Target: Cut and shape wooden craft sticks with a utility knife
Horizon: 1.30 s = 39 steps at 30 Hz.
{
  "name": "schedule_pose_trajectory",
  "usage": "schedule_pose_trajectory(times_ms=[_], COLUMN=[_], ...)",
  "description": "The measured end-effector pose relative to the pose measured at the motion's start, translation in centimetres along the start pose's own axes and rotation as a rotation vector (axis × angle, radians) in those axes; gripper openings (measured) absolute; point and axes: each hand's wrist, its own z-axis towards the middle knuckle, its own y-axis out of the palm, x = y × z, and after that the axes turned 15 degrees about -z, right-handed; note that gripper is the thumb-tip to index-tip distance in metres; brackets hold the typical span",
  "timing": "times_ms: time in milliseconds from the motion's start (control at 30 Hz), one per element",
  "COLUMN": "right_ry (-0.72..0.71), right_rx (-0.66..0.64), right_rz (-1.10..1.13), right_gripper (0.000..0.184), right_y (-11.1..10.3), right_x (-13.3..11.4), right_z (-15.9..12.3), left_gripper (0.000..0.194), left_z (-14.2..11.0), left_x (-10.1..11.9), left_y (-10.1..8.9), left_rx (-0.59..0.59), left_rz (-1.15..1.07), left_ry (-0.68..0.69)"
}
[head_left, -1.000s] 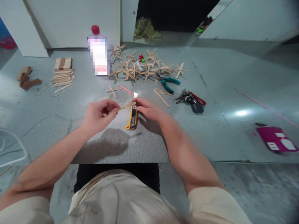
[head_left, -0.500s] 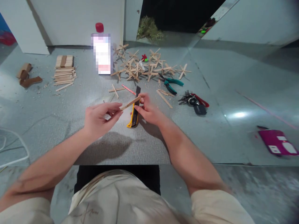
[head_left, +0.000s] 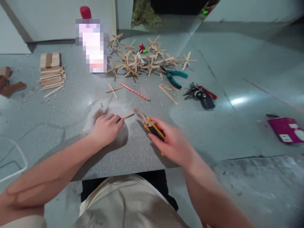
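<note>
My left hand is closed over a wooden craft stick, pressing it low at the table; the stick's free end pokes out to the right. In my right hand is a yellow and black utility knife, its front end pointing up and left toward that stick end. The blade area is blurred, so I cannot tell whether it touches the wood. Beyond my hands lie a red pencil and two crossed craft sticks.
Several star-shaped stick pieces crowd the far middle. Teal-handled pliers and a bunch of keys lie to the right. Stacked craft sticks sit left, near a bottle with a red cap. A magenta packet is far right.
My left hand has turned palm down and lowered the stick to the table. My right hand has left the stick, moved right, and now holds the knife tilted up-left. The pencil shows fully.
</note>
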Motion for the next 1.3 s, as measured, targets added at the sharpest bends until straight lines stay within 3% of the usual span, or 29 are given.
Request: schedule_pose_trajectory(times_ms=[133,333,600,933,1300], right_ry=[0.015,-0.021,0.010,0.054,0.029], right_rx=[0.061,0.088,0.167,0.038,0.067], right_rz=[-0.178,-0.291,-0.291,-0.384,-0.371], right_gripper=[0.049,0.050,0.056,0.045,0.047], right_y=[2.1,4.0,4.5,4.6,4.7], right_x=[-2.7,-3.8,-4.9,-5.6,-5.2], right_z=[-1.8,-1.4,-1.7,-1.8,-2.0], left_gripper=[0.020,0.022,0.022,0.027,0.026], left_z=[0.1,0.4,0.3,0.4,0.5], left_x=[-0.3,-0.6,-0.5,-0.4,-0.5], left_y=[0.1,-0.2,-0.2,-0.6,-0.4], left_rx=[0.012,0.004,-0.025,0.002,0.021], left_rz=[-0.041,-0.181,-0.220,-0.280,-0.310], left_ry=[-0.036,-0.096,-0.078,-0.029,-0.005])
